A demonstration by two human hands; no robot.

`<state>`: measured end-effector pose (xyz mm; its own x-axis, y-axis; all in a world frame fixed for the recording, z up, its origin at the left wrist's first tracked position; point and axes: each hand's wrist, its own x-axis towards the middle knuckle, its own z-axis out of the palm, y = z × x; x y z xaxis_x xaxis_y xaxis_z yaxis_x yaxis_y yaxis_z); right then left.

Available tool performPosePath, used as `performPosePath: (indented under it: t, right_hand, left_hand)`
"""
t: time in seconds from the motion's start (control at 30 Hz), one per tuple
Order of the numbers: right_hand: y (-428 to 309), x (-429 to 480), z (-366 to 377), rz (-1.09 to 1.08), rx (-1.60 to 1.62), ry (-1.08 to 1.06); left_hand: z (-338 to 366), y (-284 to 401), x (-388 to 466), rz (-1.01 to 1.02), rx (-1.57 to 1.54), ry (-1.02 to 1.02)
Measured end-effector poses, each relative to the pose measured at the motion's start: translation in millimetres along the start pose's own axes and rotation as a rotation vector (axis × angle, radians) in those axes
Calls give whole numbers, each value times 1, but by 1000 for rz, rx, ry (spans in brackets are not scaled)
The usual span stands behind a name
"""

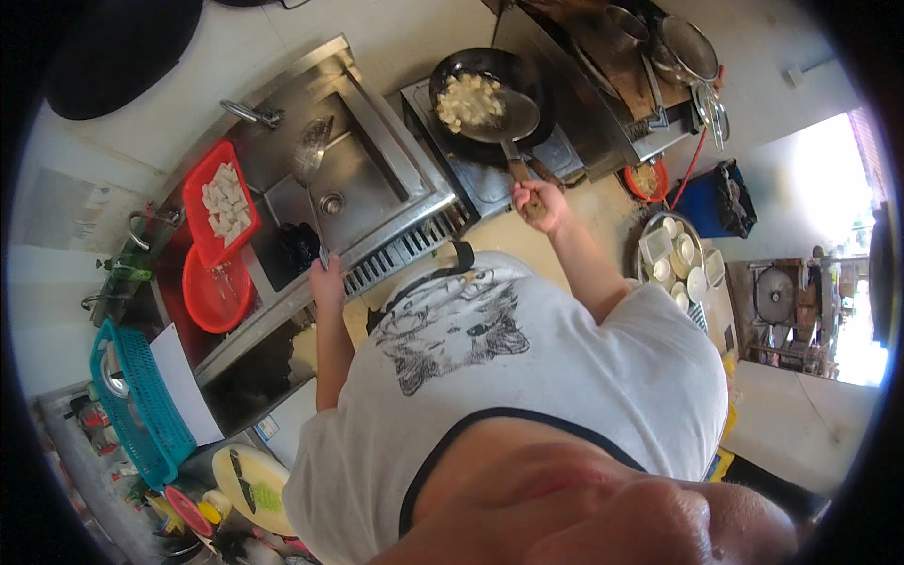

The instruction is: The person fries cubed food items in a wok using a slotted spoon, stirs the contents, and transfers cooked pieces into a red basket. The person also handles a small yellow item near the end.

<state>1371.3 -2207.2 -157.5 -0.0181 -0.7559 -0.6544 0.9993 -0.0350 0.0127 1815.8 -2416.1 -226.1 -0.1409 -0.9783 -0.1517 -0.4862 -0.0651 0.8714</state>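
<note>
My left hand (pixel 328 284), at the front edge of the steel sink (pixel 367 159), is closed round the long handle of a skimmer (pixel 311 152), whose round head is over the basin. My right hand (pixel 540 205) grips the brown handle of a wide metal ladle (pixel 519 116). The ladle's broad head is in a black wok (pixel 462 62) on the stove, beside pale cut chunks (pixel 470 101). Left of the basin, a red plastic basket (pixel 194 185) holds white cut pieces (pixel 228 205), partly over a round red basin (pixel 215 300).
Faucets (pixel 251 113) rise behind the sinks. A teal basket (pixel 134 409) and a round cutting board with a knife and chopped greens (pixel 267 497) are at lower left. On the right are a tray of bowls (pixel 681 258), a blue bin (pixel 706 201) and another cooking station with pots (pixel 685 53).
</note>
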Motion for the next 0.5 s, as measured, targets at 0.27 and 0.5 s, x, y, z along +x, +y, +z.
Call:
performPosePath:
  t: [0.27,0.5]
  right_hand:
    - [12,12,22,-139,-124,29]
    - [46,-24,48,-535,-820,169]
  left_hand:
    - [-1,-5,-7,-31,25,-37]
    - [0,-13,-14,-33,73,-31]
